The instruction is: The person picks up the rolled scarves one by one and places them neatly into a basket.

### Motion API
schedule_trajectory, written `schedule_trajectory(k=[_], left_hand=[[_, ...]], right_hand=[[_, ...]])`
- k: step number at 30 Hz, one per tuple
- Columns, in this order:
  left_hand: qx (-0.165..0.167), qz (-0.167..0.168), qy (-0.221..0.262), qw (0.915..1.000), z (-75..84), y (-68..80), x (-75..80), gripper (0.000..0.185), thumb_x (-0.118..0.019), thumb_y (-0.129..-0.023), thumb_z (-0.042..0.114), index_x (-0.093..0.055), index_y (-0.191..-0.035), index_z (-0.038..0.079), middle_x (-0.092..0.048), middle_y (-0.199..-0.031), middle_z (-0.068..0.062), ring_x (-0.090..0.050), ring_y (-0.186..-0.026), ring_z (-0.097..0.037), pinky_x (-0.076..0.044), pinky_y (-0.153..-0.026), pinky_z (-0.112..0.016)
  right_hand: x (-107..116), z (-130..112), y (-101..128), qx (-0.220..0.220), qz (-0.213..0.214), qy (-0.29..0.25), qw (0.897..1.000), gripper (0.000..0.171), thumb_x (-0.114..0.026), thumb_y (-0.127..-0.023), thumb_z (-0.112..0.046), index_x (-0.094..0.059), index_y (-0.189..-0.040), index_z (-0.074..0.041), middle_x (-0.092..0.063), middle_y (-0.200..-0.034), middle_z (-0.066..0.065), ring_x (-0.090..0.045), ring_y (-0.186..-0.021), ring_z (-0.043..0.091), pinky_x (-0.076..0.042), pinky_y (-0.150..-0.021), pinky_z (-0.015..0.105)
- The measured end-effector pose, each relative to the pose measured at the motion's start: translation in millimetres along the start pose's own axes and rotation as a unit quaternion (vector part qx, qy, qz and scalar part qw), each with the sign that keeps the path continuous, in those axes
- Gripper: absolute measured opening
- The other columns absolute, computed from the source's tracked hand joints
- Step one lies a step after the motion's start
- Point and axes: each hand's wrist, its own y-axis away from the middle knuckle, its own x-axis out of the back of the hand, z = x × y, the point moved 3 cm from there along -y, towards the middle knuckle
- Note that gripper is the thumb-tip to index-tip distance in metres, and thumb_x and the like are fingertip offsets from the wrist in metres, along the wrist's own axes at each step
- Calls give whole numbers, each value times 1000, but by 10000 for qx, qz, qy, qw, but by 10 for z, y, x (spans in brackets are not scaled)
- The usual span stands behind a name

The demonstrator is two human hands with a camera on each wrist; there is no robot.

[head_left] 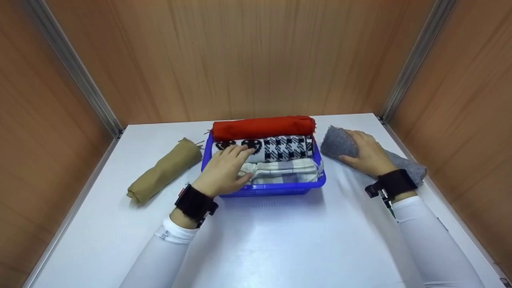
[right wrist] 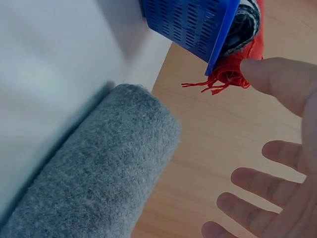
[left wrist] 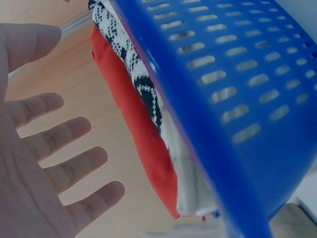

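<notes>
A blue slotted basket (head_left: 272,191) stands mid-table and holds three rolled cloths: a red one (head_left: 262,127) at the back, a black-and-white patterned one (head_left: 286,148), and a pale plaid one (head_left: 284,170) in front. My left hand (head_left: 226,168) lies over the basket's left end, its straight fingers on the patterned and plaid rolls. In the left wrist view that hand (left wrist: 39,148) is spread beside the basket (left wrist: 237,99). My right hand (head_left: 366,154) rests flat on a grey rolled cloth (head_left: 336,142) right of the basket. The right wrist view shows its fingers (right wrist: 267,168) spread above the grey roll (right wrist: 99,173).
An olive-tan rolled cloth (head_left: 166,170) lies on the white table (head_left: 272,240) to the left of the basket. Wooden walls enclose the table on three sides. Red fringe (right wrist: 208,84) hangs from the red roll at the basket's right end (right wrist: 193,22).
</notes>
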Motion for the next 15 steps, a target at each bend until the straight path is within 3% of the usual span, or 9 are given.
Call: schedule_trajectory(k=[7,15], left_hand=[[-204,121,22,9997,71,8,-49,66,-74,-101,35,-54,-158,8,-60,-155,-18,-54,-147,-41,-46,-119,-66],[-276,38,114,9995,133,13,-99,64,-73,-102,35,-54,-158,9,-59,-157,-17,-53,-148,-41,-44,-121,-65]], right_hand=[[54,85,58,-160,-65,128,9998,87,-84,-94,-24,-39,-163,4,-43,-163,35,-39,-152,57,-29,-125,73],[81,244,122,-327,-119,270,9990,91,-86,-92,-27,-38,-162,7,-45,-160,37,-41,-148,60,-33,-123,74]])
